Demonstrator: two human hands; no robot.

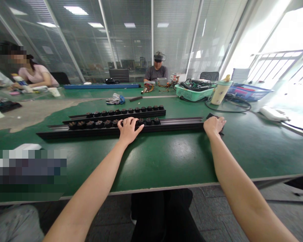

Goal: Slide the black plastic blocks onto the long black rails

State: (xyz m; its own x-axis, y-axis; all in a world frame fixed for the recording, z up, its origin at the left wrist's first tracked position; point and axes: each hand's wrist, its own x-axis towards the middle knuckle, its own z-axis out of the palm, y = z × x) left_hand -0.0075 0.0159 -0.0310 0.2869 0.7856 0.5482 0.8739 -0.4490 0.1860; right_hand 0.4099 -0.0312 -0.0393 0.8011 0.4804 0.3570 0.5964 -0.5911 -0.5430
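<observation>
A long black rail lies across the green table in front of me, with a row of round black pieces set along its top. My left hand curls over the middle of this rail, fingers somewhat spread and thumb toward the right. At the rail's right end, my right hand is closed around a dark, crumpled black cloth; most of it is hidden by the fingers. Just behind lies a second, shorter black rail, also carrying a row of round black pieces.
Gloves and a short dark strip lie beyond the rails. A green basket of cables, a cream bottle and a blue basket stand at the back right. One person sits opposite, another at far left.
</observation>
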